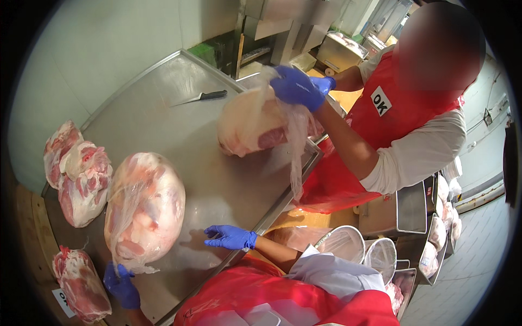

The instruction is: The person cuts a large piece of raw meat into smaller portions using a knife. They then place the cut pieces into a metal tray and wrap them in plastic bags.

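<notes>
A large pale cut of meat (152, 201), loosely covered in clear plastic film (124, 214), lies on the steel table (217, 190). At its near end my left hand (122, 286), in a blue glove, is closed on the gathered edge of the film. My right hand (231, 237), also gloved in blue, is held over the table right of the meat, fingers stretched out and holding nothing. Across the table, a co-worker's blue-gloved hands (302, 89) hold clear plastic film over another large cut of meat (253, 122).
A black-handled knife (212, 95) lies toward the table's far side. Unwrapped meat pieces (81, 174) sit at the left edge, with another piece (81, 285) near the lower left corner. Film-lined round containers (342, 244) and metal bins of meat (435, 239) stand at right.
</notes>
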Tool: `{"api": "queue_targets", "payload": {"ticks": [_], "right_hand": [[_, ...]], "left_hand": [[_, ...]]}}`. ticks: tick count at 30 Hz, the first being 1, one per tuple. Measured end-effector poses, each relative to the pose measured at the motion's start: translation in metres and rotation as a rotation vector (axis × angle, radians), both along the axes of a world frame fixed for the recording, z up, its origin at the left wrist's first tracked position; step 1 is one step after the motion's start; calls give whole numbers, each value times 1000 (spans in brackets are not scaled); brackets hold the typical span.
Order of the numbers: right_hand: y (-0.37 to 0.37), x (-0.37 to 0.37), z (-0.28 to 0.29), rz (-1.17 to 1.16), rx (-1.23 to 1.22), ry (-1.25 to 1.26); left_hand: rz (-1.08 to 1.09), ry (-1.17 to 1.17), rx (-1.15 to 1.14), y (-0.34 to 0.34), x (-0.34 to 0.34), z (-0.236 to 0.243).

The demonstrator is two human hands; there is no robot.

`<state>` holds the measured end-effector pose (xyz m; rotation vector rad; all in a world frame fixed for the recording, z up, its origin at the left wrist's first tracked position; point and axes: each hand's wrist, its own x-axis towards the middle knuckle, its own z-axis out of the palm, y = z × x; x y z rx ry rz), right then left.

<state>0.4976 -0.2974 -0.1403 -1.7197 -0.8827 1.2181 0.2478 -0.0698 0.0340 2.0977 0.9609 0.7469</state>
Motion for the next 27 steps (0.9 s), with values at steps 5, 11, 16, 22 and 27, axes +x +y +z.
{"api": "queue_targets", "payload": {"ticks": [5, 11, 16, 22, 27], "right_hand": [[9, 18, -4, -9, 81, 10], [12, 39, 5, 23, 104, -43], [8, 41, 13, 19, 154, -23], [12, 40, 30, 38, 255, -14], [34, 20, 79, -68, 449, 130]], "left_hand": [[223, 75, 392, 41, -24, -28], [295, 284, 428, 46, -16, -29], [311, 239, 447, 52, -28, -48], [100, 310, 800, 38, -42, -37], [101, -138, 71, -29, -18, -40]]}}
